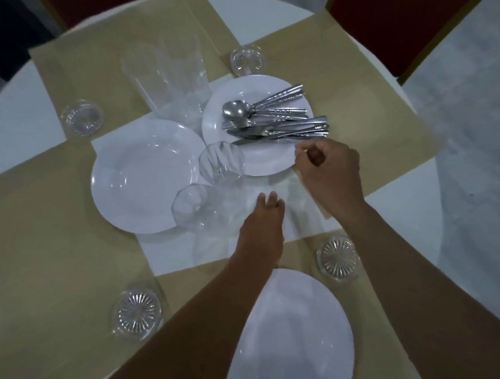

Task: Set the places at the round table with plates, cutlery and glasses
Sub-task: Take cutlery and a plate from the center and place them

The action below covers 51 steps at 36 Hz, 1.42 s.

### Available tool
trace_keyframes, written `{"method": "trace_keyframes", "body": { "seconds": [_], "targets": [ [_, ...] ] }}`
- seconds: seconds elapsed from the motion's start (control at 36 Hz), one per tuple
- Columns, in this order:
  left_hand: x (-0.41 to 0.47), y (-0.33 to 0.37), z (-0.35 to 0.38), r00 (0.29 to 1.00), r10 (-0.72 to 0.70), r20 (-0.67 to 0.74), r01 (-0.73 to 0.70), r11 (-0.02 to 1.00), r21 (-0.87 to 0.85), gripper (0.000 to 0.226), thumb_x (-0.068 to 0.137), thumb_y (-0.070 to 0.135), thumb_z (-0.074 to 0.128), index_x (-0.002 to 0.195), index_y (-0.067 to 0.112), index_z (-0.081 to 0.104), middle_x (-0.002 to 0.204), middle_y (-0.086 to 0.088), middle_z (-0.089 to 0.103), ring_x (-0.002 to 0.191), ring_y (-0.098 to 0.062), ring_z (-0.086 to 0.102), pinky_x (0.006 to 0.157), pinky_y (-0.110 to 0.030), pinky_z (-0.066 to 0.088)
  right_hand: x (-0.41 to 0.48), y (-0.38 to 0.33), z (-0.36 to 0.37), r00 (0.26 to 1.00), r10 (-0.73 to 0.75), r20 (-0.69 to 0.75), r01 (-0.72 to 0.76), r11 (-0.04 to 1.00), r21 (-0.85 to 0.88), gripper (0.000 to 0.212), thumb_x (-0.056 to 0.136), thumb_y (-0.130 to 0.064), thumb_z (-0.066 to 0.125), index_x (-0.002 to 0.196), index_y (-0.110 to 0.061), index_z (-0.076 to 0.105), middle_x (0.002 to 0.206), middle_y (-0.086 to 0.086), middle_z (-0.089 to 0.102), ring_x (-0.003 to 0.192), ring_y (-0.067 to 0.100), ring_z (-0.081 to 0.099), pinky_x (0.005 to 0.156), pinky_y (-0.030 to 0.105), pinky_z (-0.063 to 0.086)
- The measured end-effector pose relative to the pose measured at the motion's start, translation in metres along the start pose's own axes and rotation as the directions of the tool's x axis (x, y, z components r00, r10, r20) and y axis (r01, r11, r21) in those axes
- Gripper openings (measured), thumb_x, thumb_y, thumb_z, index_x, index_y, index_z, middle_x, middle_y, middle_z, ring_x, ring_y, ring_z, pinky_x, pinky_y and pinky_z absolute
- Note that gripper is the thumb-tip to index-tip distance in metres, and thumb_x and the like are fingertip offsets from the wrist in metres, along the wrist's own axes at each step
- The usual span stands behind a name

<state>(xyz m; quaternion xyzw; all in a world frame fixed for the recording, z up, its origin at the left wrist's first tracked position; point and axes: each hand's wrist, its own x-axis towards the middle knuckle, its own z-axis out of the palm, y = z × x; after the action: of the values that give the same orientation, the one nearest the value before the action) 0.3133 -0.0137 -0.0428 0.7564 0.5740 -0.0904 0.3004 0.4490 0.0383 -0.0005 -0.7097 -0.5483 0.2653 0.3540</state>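
Observation:
A white plate (289,343) lies on the beige placemat (53,267) nearest me. At the table's middle a stack of white plates (141,174) sits beside another white plate (270,160) that bears a heap of spoons, forks and knives (270,121). Two clear glasses (222,161) (194,207) stand in front of them, and tall clear glasses (169,75) stand behind. My right hand (328,164) has its fingers curled and pinches at the near rim of the cutlery plate. My left hand (263,221) reaches with straight fingers onto the white napkins (298,206) beside the nearer glass.
Small clear glass pieces with a star pattern stand at the places: near left (137,314), near right (338,257), far left (82,116) and far right (246,58). A red chair (408,9) stands behind the round white table (396,212), at the far right.

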Motion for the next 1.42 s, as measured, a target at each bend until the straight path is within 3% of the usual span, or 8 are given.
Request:
{"method": "trace_keyframes", "body": {
  "seconds": [0.08, 0.17, 0.33, 0.53, 0.78, 1.03, 1.28, 1.42],
  "targets": [
    [0.003, -0.001, -0.001, 1.0, 0.003, 0.02, -0.003, 1.0, 0.023, 0.076, 0.095, 0.012, 0.06, 0.156, 0.012, 0.015, 0.165, -0.003, 0.002, 0.152, -0.022, 0.0, 0.116, -0.038, 0.032, 0.027, -0.004, 0.014, 0.995, -0.096, 0.034, 0.098, 0.993, -0.059, 0.016, 0.091, -0.014, 0.066, 0.102, -0.016, 0.078, 0.078, -0.01, 0.07, 0.065, -0.005, 0.061, 0.071, 0.006, 0.047],
    [0.006, -0.002, -0.001, 0.999, 0.003, 0.032, -0.004, 1.0, 0.028, 0.076, 0.094, 0.013, 0.061, 0.155, 0.012, 0.016, 0.165, -0.003, 0.003, 0.152, -0.022, 0.0, 0.115, -0.038, 0.033, 0.053, -0.008, 0.031, 0.983, -0.146, 0.11, 0.16, 0.978, -0.13, 0.02, 0.092, -0.008, 0.062, 0.107, -0.011, 0.076, 0.098, 0.004, 0.072, 0.085, 0.015, 0.067, 0.085, 0.027, 0.054],
    [0.009, -0.004, 0.007, 0.999, 0.014, 0.053, -0.019, 0.996, 0.091, 0.077, 0.097, 0.019, 0.058, 0.156, 0.011, 0.009, 0.165, -0.004, -0.001, 0.152, -0.024, -0.003, 0.115, -0.038, 0.03, 0.098, -0.011, 0.061, 0.949, -0.209, 0.238, 0.297, 0.849, -0.437, 0.03, 0.094, -0.009, 0.056, 0.12, -0.011, 0.069, 0.126, 0.012, 0.063, 0.124, 0.031, 0.051, 0.104, 0.032, 0.035],
    [0.016, -0.005, 0.006, 0.992, 0.009, 0.123, -0.024, 0.992, 0.125, 0.078, 0.097, 0.016, 0.059, 0.156, 0.011, 0.008, 0.165, -0.005, -0.003, 0.152, -0.024, -0.005, 0.113, -0.039, 0.032, 0.123, -0.012, 0.074, 0.925, -0.279, 0.257, 0.379, 0.724, -0.576, 0.041, 0.095, -0.007, 0.056, 0.132, -0.022, 0.065, 0.124, 0.011, 0.055, 0.12, 0.033, 0.048, 0.097, 0.037, 0.038],
    [0.014, -0.003, 0.006, 0.991, 0.008, 0.132, -0.025, 0.992, 0.122, 0.08, 0.096, 0.011, 0.06, 0.156, 0.009, 0.007, 0.165, -0.007, -0.002, 0.152, -0.026, -0.004, 0.113, -0.039, 0.032, 0.139, -0.012, 0.079, 0.908, -0.292, 0.301, 0.419, 0.663, -0.62, 0.037, 0.096, -0.013, 0.059, 0.127, -0.03, 0.069, 0.121, 0.007, 0.054, 0.116, 0.031, 0.048, 0.093, 0.038, 0.037],
    [0.014, -0.002, 0.003, 0.989, 0.017, 0.147, -0.032, 0.995, 0.099, 0.08, 0.097, 0.009, 0.057, 0.156, 0.008, 0.003, 0.165, -0.008, -0.006, 0.151, -0.027, -0.007, 0.117, -0.038, 0.026, 0.149, -0.021, 0.082, 0.911, -0.27, 0.311, 0.411, 0.624, -0.665, 0.02, 0.098, -0.017, 0.058, 0.104, -0.025, 0.076, 0.105, 0.007, 0.061, 0.111, 0.032, 0.048, 0.091, 0.04, 0.035],
    [0.013, -0.002, 0.004, 0.994, 0.02, 0.106, -0.031, 0.994, 0.104, 0.078, 0.097, 0.012, 0.057, 0.156, 0.011, 0.006, 0.165, -0.006, -0.004, 0.152, -0.025, -0.005, 0.116, -0.037, 0.027, 0.145, -0.014, 0.076, 0.944, -0.225, 0.242, 0.326, 0.756, -0.567, 0.023, 0.094, -0.011, 0.061, 0.095, -0.03, 0.073, 0.105, 0.004, 0.063, 0.111, 0.03, 0.051, 0.088, 0.037, 0.029],
    [0.014, -0.002, 0.005, 0.997, 0.024, 0.077, -0.034, 0.99, 0.139, 0.076, 0.097, 0.014, 0.058, 0.156, 0.01, 0.01, 0.165, -0.006, 0.001, 0.152, -0.025, 0.0, 0.115, -0.038, 0.029, 0.134, -0.012, 0.067, 0.954, -0.264, 0.139, 0.298, 0.811, -0.504, 0.016, 0.096, -0.01, 0.06, 0.1, -0.021, 0.071, 0.11, 0.008, 0.059, 0.108, 0.03, 0.054, 0.087, 0.036, 0.03]
  ]
}}
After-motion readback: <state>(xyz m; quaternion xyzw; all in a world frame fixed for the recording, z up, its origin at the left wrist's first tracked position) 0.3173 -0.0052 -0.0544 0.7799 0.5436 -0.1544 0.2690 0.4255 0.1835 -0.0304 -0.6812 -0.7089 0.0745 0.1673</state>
